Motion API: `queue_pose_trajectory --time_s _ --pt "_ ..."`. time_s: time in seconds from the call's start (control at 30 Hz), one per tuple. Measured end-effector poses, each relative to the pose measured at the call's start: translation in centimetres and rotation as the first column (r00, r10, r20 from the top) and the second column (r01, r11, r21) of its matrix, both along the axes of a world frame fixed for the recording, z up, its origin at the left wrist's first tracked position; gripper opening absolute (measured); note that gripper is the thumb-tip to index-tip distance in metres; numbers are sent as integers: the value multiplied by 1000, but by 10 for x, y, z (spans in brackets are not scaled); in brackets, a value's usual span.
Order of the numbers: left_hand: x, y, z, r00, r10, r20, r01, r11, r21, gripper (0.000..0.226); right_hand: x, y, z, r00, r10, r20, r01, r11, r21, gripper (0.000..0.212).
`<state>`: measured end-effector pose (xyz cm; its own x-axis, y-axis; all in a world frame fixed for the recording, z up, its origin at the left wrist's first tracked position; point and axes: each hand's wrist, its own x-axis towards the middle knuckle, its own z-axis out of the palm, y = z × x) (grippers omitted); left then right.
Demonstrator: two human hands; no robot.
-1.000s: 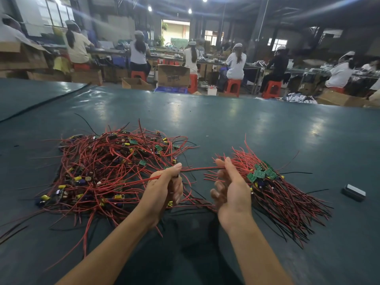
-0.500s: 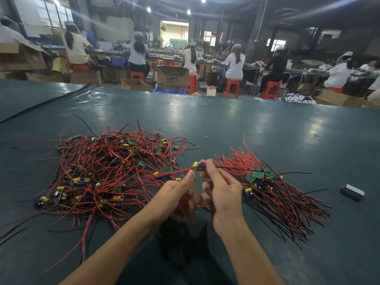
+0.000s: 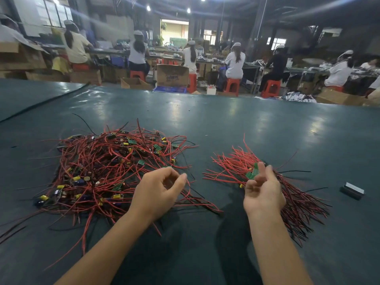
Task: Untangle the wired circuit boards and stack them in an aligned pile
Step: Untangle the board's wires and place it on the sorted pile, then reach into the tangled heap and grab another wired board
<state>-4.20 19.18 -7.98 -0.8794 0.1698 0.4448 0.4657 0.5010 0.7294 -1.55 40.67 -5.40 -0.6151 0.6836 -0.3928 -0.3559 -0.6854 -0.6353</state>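
A big tangled heap of wired circuit boards [image 3: 107, 167], red and black leads with green boards and yellow parts, lies on the left of the dark green table [image 3: 226, 124]. To the right lies the aligned pile [image 3: 300, 202], its wires fanned toward me and its green boards [image 3: 251, 174] stacked at the far end. My left hand [image 3: 158, 192] hovers at the heap's right edge, fingers loosely curled, holding nothing. My right hand [image 3: 264, 190] is over the aligned pile just beside the green boards, fingers relaxed and empty.
A small dark block with a pale top [image 3: 352, 190] lies on the table right of the aligned pile. Loose wire ends trail off the heap toward the near left edge. Beyond the table's far edge sit cardboard boxes [image 3: 172, 75] and seated workers on red stools.
Both hands were pinching one wired board between the piles. Now they have parted: the right hand has moved right over the aligned pile, the left has drawn back, and neither holds the board.
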Motion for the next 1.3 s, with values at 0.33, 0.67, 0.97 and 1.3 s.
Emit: queue_pose_trajectory --time_s 0.33,0.67,0.97,1.3 --pt "-11 -4 -20 997 71 33 -47 878 -476 45 3 -8 4 999 16 28 -17 999 34 28" --pt "-18 -31 0 912 -302 276 397 815 -421 24 9 -15 5 988 149 -26 -148 988 49 30" --pt "-21 -33 1 959 -271 79 281 893 -351 19 7 -34 2 965 261 34 -263 953 150 29" --pt "-4 -11 16 967 60 -246 35 931 363 12 11 -62 -1 849 509 144 -480 626 614 46"
